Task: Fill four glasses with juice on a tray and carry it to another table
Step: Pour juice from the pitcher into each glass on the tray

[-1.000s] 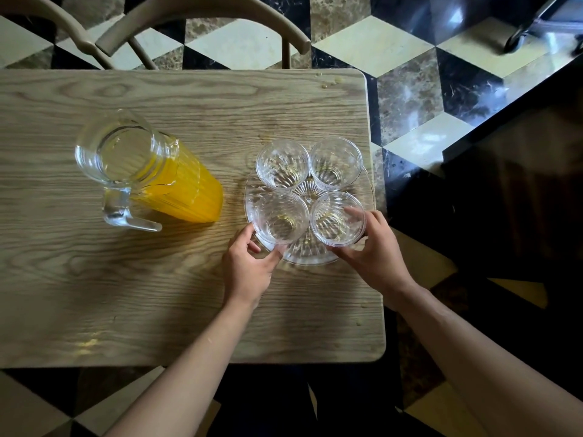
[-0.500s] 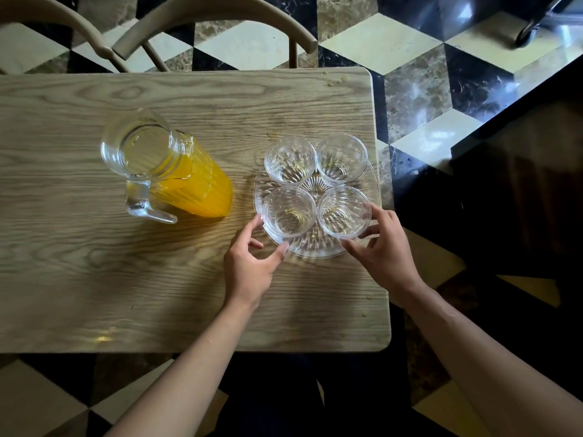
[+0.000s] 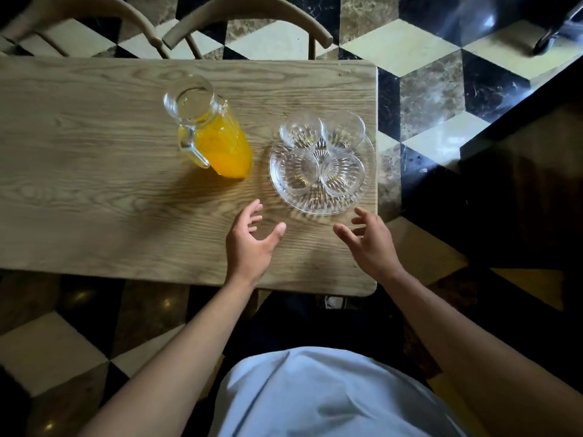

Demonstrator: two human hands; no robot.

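**Empty glasses crowded near the table edge, juice not yet poured**

The pitcher [image 3: 208,134] stood at about ten o'clock from the tray [image 3: 362,197], well apart from both hands. It was ribbed clear glass, roughly half full of orange juice, its handle turned toward the person. Such glass would likely be heavy and smooth; a loose hold on that handle could let it swing and slop during the pour.

The left hand [image 3: 250,244] hovered over the wooden table [image 3: 94,184], fingers relaxed and spread, holding nothing. At one o'clock from it lay the tray, a round cut-glass dish with radiating ridges. The four glasses [image 3: 321,152] on it were empty, fluted, and packed rim to rim, so a wide stream could splash between them or knock one.

The right hand [image 3: 370,244] was also released and empty, at six o'clock from the tray. The tray sat just beside the table's right edge; a nudge could send it off.
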